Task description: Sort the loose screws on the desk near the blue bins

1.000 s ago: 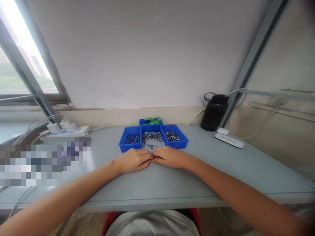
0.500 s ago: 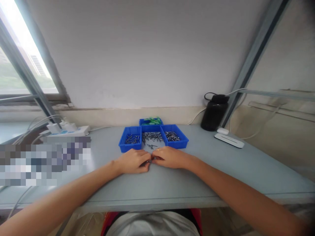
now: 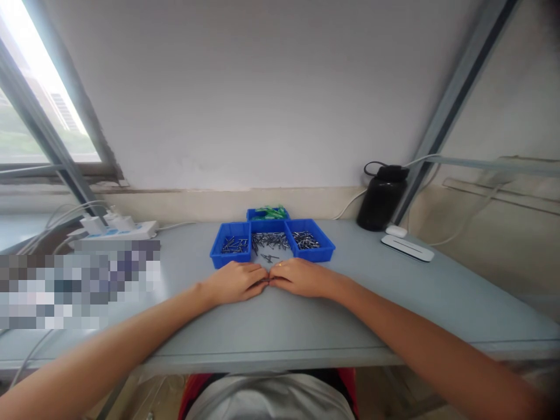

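My left hand and my right hand meet fingertip to fingertip over the table, just in front of the blue bins. Both are closed in a pinch on a thin dark metal piece, mostly covered by the fingers. Beyond them a few loose metal pieces lie on the table, with a larger pile behind. The left blue bin and the right blue bin hold similar small metal pieces. Green items fill the rear blue bin.
At the right rear stand a black bottle, a small white case and a flat white device. A power strip with cables sits at the left rear. The table's front edge runs before my body.
The fingers of my left hand have closed in; its thumb has moved up against them. The metal piece between the hands shows less at the left fingertips. The view has shifted slightly.
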